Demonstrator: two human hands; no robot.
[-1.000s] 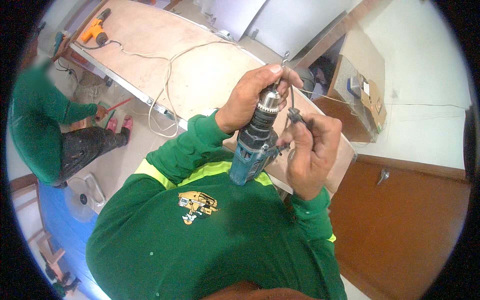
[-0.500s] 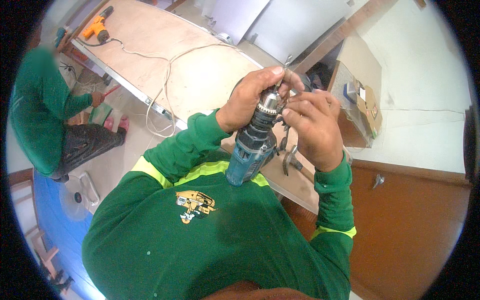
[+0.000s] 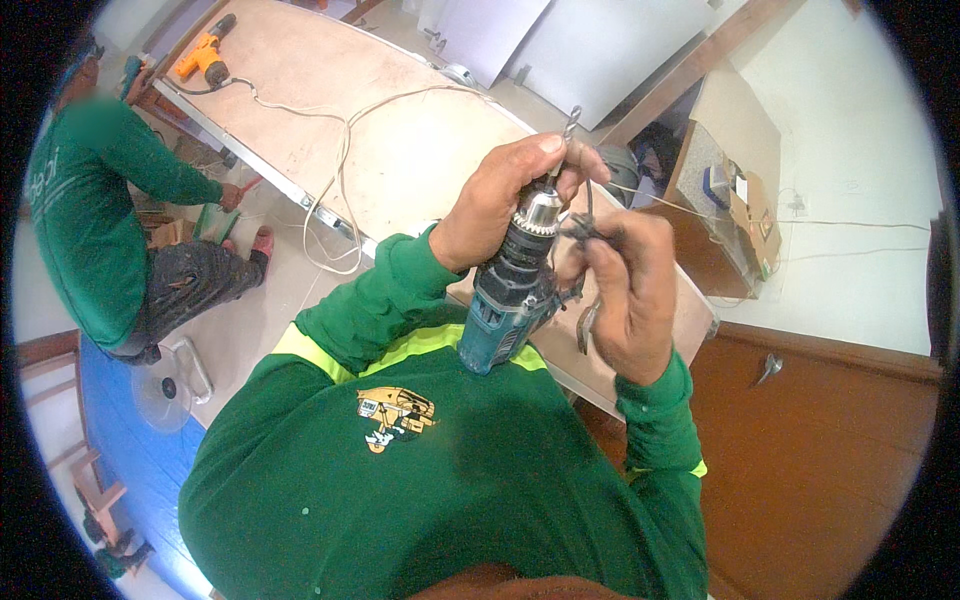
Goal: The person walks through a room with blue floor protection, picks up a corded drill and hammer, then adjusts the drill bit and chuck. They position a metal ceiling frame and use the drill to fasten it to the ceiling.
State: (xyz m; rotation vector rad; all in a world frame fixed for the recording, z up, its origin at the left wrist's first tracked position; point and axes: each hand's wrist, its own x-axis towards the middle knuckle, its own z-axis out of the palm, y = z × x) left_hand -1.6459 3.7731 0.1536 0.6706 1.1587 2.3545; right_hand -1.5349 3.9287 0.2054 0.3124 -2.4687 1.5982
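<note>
My left hand (image 3: 495, 205) has its fingers (image 3: 545, 150) pinched around the drill bit (image 3: 568, 128) and the metal chuck (image 3: 540, 212) of the teal drill (image 3: 510, 295), held upright against my chest. Just right of the chuck, my right hand (image 3: 630, 300) has its fingers curled shut on a small dark tool, probably a chuck key (image 3: 585, 228); the view is too cramped to be sure. I judge the drill heavy and rigid, its body the place to hold it; the bit is thin, hard and slippery. Beyond the drill lies the long plywood surface (image 3: 300, 100) with a white cord (image 3: 340, 170) and an orange drill (image 3: 205, 60).
</note>
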